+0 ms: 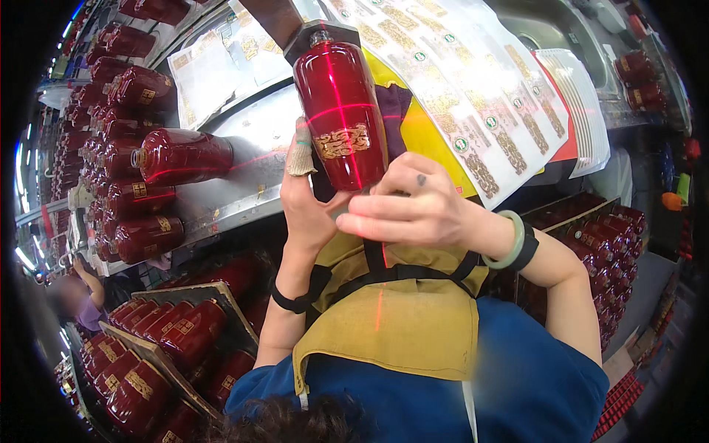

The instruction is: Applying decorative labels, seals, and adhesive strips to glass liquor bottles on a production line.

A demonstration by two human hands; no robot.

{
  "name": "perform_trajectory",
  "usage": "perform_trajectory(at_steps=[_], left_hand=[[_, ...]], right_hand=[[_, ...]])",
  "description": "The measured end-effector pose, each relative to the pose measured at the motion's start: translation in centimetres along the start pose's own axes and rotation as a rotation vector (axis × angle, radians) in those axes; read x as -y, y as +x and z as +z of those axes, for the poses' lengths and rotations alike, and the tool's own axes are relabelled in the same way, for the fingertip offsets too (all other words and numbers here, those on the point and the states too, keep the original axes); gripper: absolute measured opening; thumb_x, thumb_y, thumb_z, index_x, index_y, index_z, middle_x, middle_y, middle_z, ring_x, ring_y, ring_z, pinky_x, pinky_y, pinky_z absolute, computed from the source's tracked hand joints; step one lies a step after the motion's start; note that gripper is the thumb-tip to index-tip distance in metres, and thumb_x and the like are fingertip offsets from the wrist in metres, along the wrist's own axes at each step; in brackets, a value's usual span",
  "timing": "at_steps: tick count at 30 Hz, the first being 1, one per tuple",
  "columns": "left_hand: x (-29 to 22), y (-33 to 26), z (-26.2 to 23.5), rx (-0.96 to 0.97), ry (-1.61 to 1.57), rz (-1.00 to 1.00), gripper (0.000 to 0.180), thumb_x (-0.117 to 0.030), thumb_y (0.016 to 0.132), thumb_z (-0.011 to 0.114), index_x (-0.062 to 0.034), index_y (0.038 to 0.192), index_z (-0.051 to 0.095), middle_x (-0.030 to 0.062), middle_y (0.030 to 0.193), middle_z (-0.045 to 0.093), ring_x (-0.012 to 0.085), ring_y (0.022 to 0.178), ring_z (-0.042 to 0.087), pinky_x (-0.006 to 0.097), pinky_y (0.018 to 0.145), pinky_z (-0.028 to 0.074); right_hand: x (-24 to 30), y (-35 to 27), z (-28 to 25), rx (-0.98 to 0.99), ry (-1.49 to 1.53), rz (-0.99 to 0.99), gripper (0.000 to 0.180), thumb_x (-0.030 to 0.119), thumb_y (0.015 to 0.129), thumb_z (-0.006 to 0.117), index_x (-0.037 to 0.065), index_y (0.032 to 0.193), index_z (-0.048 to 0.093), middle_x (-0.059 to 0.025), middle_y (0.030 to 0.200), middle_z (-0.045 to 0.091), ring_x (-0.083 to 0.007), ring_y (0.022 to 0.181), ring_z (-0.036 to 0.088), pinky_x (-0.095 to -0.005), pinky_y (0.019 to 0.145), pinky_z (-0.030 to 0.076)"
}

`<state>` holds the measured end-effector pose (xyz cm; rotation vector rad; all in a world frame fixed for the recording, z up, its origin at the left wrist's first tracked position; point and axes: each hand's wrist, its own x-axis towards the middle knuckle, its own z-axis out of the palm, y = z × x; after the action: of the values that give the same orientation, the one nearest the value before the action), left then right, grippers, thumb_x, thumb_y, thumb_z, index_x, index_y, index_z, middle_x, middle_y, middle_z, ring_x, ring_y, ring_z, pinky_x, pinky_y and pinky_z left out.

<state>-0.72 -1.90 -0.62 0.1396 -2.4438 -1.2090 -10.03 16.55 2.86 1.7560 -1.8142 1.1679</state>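
Observation:
A glossy dark-red bottle (341,96) lies tilted in front of me, its neck in a dark metal holder and its base toward me. A gold decal (342,141) sits on its lower side, and red laser lines cross the glass. My left hand (314,210) is closed round the bottle's lower left side, with a cloth finger cover (301,159) on one finger. Close against the base is my right hand (421,203), its fingers curled together. Whatever those fingers may pinch is hidden. A pale green bangle (508,240) circles the right wrist.
Decal sheets (473,81) lie to the right over yellow material, beside a metal sink (550,33). More decal paper (221,70) rests at the left on the metal bench (244,173). Red bottles (185,156) crowd the left, with crates (214,295) below. Another person (88,295) is at far left.

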Motion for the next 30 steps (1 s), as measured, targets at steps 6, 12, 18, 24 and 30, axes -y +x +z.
perform_trajectory(at_steps=[6, 12, 18, 24, 30], left_hand=[[-1.8, 0.0, 0.7, -0.092, 0.117, 0.084, 0.089, 0.002, 0.067, 0.082, -0.0032, 0.149, 0.048, 0.0247, 0.154, 0.041, 0.0412, 0.139, 0.046, 0.045, 0.112, 0.042], [-4.2, 0.8, 0.9, 0.007, 0.410, 0.113, 0.082, 0.004, 0.065, 0.081, -0.0178, 0.141, 0.061, 0.0328, 0.153, 0.032, 0.0506, 0.135, 0.042, 0.052, 0.111, 0.041], [-4.2, 0.4, 1.6, 0.052, 0.553, 0.114, 0.078, -0.002, 0.069, 0.083, -0.0149, 0.143, 0.059, 0.0346, 0.156, 0.027, 0.0514, 0.142, 0.035, 0.054, 0.116, 0.034], [-2.5, 1.3, -0.3, 0.037, -0.190, -0.304, 0.101, -0.007, 0.071, 0.088, 0.0015, 0.155, 0.033, 0.0215, 0.139, 0.059, 0.0288, 0.128, 0.059, 0.039, 0.107, 0.046], [-4.7, 1.1, -2.4, -0.017, 0.249, 0.184, 0.074, -0.010, 0.070, 0.086, -0.0020, 0.138, 0.060, 0.0181, 0.141, 0.061, 0.0318, 0.132, 0.058, 0.051, 0.119, 0.030]], right_hand=[[-2.4, 1.7, 0.6, -0.270, 0.146, 0.891, 0.018, 0.012, 0.093, 0.071, 0.005, 0.107, 0.063, -0.0141, 0.091, 0.070, -0.0318, 0.075, 0.069, -0.0396, 0.067, 0.054], [-3.8, 0.9, -0.5, -0.304, -0.065, 0.883, 0.016, 0.011, 0.095, 0.068, 0.004, 0.109, 0.063, -0.0117, 0.084, 0.069, -0.0269, 0.068, 0.066, -0.0365, 0.063, 0.050], [-3.1, 1.3, -1.1, -0.393, 0.039, 0.996, 0.013, 0.009, 0.097, 0.066, 0.002, 0.109, 0.065, -0.0063, 0.072, 0.061, -0.0109, 0.061, 0.053, -0.0280, 0.058, 0.043], [-3.4, 0.4, -2.5, -0.534, 0.234, 0.946, 0.015, 0.006, 0.100, 0.063, -0.001, 0.113, 0.061, -0.0049, 0.095, 0.064, -0.0088, 0.084, 0.058, -0.0247, 0.073, 0.047], [-3.5, -1.0, -2.4, -0.548, 0.453, 1.063, 0.013, 0.005, 0.105, 0.051, 0.001, 0.117, 0.053, -0.0033, 0.108, 0.053, -0.0080, 0.099, 0.050, -0.0232, 0.087, 0.041]])
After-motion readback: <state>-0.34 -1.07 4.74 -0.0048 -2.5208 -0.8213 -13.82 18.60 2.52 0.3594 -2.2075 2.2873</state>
